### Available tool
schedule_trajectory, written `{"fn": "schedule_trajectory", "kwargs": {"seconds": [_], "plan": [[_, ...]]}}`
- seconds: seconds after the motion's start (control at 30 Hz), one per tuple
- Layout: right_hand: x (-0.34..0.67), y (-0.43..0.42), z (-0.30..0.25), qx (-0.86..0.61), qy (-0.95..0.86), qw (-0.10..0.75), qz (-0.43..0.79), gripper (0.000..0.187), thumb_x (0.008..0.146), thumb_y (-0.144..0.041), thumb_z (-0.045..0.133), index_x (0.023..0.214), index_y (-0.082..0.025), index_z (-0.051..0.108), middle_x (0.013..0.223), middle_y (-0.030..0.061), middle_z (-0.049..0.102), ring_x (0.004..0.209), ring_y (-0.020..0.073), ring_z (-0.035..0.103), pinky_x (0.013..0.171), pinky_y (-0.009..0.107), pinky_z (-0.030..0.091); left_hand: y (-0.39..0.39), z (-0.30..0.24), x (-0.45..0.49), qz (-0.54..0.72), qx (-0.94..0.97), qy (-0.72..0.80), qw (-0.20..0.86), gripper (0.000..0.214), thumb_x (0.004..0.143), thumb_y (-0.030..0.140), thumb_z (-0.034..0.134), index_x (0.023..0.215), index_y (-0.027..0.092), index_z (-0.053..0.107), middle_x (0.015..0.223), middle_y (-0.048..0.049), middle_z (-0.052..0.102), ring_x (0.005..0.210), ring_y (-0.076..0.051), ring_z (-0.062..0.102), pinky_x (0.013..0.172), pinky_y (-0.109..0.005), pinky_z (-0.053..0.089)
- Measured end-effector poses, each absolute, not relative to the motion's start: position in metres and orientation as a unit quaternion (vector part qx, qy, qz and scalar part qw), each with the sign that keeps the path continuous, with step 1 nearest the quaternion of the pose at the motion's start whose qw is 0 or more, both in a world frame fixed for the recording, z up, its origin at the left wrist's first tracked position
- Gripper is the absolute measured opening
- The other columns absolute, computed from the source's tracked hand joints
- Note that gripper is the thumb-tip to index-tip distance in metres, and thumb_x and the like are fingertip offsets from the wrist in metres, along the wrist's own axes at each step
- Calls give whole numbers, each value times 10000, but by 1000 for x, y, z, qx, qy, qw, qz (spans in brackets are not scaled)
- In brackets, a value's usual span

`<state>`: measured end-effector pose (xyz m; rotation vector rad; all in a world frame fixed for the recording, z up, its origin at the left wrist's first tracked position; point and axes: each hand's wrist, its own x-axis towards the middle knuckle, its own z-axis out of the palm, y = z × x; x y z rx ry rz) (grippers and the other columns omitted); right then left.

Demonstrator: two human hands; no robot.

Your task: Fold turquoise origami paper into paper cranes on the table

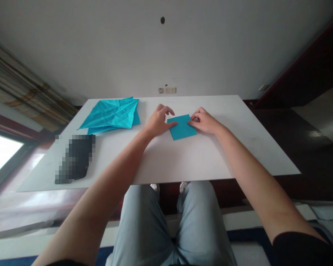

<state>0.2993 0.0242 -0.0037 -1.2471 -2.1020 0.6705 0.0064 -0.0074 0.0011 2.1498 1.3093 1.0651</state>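
Around the middle of the white table [180, 166], a small blue square [184, 130] is lying a bit askew, with both bare hands set on it. Its right edge looks to be pinched between thumb and fingers of the right hand [205, 121], while on the left only the thumb of the left hand [159, 120] is laid on it, the fingers arched apart from it and closed on nothing. That's the weak spot tbh: if a tug is given from the right, the square could easily be swivelled, since so little is pinned on the left. Whether it's layered can't be told from up here, but if so, the layers could be slid out of line by uneven thumb pressure. At the far left, a creased blue sheet [111, 112] is spread over a flatter blue sheet [137, 119]; both could be knocked if the left arm was swung wide. Same for the pixelated dark item [77, 157], near left, which can't be made out anyway
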Motion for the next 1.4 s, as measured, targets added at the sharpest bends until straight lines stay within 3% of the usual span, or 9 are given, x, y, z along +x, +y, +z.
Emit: {"fn": "schedule_trajectory", "kwargs": {"seconds": [0.17, 0.33, 0.47, 0.6, 0.7, 0.87, 0.97, 1.2, 1.4], "plan": [[301, 24, -7, -474, -761, 291, 334, 291, 919, -475, 878, 988, -261, 694, 884, 24, 734, 798, 238, 660, 773, 395, 510, -20, 8, 16, 277, 849, 381, 239, 446, 865, 534, 954, 1183, 233, 869, 1160, -93, 796, 1032, -276, 748, 1004, -420, 552], [301, 17, 5, -416, -736, 351, 402, 599, 898, -625, 942, 1334, -289, 706, 865, -18, 746, 808, 221, 679, 787, 364, 529, -26, 13, 14, 240, 865, 406, 173, 634, 761, 664, 1028, 1226, 265, 867, 1324, -119, 830, 1310, -395, 745, 1252, -555, 416], [303, 9, 22, -372, -746, 316, 454, 623, 839, -792, 956, 1176, -286, 824, 889, 12, 749, 821, 214, 674, 755, 353, 538, -23, 13, 10, 242, 868, 401, 163, 459, 877, 602, 924, 1173, 259, 858, 1304, -111, 858, 1264, -372, 779, 1208, -516, 469], [308, 9, 27, -364, -769, 267, 453, 668, 713, -734, 1067, 1155, -272, 874, 837, -17, 683, 707, 161, 548, 635, 309, 418, -18, 11, 7, 256, 873, 382, 163, 254, 981, 427, 759, 1129, 250, 865, 1250, -103, 884, 1185, -325, 818, 1114, -440, 548], [308, 11, 22, -375, -792, 277, 395, 553, 791, -741, 1006, 1057, -267, 905, 820, -13, 599, 711, 168, 496, 660, 333, 410, -19, 10, 8, 258, 876, 373, 165, 278, 990, 418, 745, 1167, 250, 879, 1259, -107, 886, 1195, -320, 823, 1115, -422, 564], [310, 12, 14, -360, -839, 242, 329, 467, 788, -717, 1013, 1044, -332, 949, 1117, 56, 579, 928, 236, 578, 891, 427, 568, -22, 8, 12, 238, 881, 381, 148, 444, 963, 398, 789, 1391, 314, 872, 1458, -115, 844, 1392, -370, 773, 1281, -508, 475], [312, 12, 13, -351, -850, 223, 323, 452, 838, -734, 969, 1036, -328, 952, 1158, 73, 575, 1004, 267, 607, 956, 459, 571, -19, 5, 12, 238, 886, 366, 157, 349, 1000, 387, 744, 1300, 319, 911, 1493, -107, 837, 1397, -363, 783, 1284, -508, 483], [304, 16, 10, -399, -826, 281, 282, 456, 985, -709, 846, 947, -255, 838, 1067, 66, 631, 844, 224, 563, 831, 415, 516, -11, 2, 8, 302, 859, 365, 195, 209, 1002, 426, 769, 1062, 262, 883, 1221, -99, 908, 1213, -313, 839, 1146, -426, 581], [296, 17, 3, -414, -832, 282, 237, 395, 1060, -591, 774, 869, -245, 755, 1047, 82, 642, 929, 266, 611, 923, 438, 517, -13, 6, 7, 292, 861, 382, 164, 217, 989, 455, 783, 990, 251, 860, 1199, -104, 895, 1149, -303, 828, 1115, -434, 562]]}}
